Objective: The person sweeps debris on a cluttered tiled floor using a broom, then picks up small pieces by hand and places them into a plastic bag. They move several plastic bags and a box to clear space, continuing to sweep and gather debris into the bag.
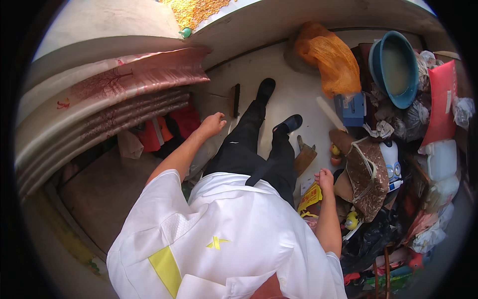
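My left hand [213,124] hangs beside my left leg with its fingers loosely curled, and nothing shows in it. A folded maroon patterned curtain [138,82] is to its left, with orange and red cloth items [155,133] below. My right hand [324,178] is half curled at my right side, with no held object visible. Near it are a yellow printed packet [310,197] and a brown quilted cloth [368,175]. A wooden piece [305,159] lies on the floor by my right leg. I wear dark slippers [266,91] on the pale floor.
Ahead on the right are an orange mesh sack [328,56], a blue box [350,109] and a blue basin [396,71] holding cloudy liquid. Plastic bags, a red board [442,101] and clear plastic jugs [442,160] crowd the right side. Yellow kernels [198,13] lie beyond the ledge.
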Motion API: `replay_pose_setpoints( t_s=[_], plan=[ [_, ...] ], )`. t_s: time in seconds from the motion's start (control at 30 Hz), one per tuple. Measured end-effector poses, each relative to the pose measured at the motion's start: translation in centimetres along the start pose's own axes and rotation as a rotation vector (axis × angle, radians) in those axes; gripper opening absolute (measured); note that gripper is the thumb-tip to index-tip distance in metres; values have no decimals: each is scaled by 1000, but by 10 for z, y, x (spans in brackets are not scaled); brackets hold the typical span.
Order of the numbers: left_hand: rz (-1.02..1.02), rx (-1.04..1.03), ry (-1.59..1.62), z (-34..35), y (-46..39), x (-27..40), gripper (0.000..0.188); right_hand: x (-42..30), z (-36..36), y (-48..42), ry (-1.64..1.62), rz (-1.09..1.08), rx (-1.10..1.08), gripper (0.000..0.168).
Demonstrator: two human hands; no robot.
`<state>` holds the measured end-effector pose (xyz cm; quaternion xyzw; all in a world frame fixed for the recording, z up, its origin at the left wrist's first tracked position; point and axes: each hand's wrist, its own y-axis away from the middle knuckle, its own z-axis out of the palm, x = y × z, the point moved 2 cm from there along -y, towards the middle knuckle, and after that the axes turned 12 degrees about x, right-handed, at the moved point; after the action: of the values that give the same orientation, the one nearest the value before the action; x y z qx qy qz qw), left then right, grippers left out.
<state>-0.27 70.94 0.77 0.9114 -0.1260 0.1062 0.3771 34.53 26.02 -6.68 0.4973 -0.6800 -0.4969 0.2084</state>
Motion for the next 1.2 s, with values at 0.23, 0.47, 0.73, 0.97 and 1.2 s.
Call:
replay_pose_setpoints(
  t_s=[0.23, 0.47, 0.73, 0.97, 1.2],
  plan=[
    [-426, 64, 468, 98, 133, -131, 37, -9, -73, -8, 190, -50, 72, 24],
    [-403, 203, 932, 125, 159, -138, 37, -94, -15, 42, 191, -332, -55, 26],
    [-461, 276, 995, 138, 232, -230, 36, -72, 112, 110, 293, -501, -277, 23],
    [-680, 432, 1056, 205, 299, -350, 36, -52, 143, 127, 652, -648, -313, 30],
    [-860, 591, 1159, 238, 347, -351, 28, -134, 184, 166, 899, -588, -277, 30]
  ],
)
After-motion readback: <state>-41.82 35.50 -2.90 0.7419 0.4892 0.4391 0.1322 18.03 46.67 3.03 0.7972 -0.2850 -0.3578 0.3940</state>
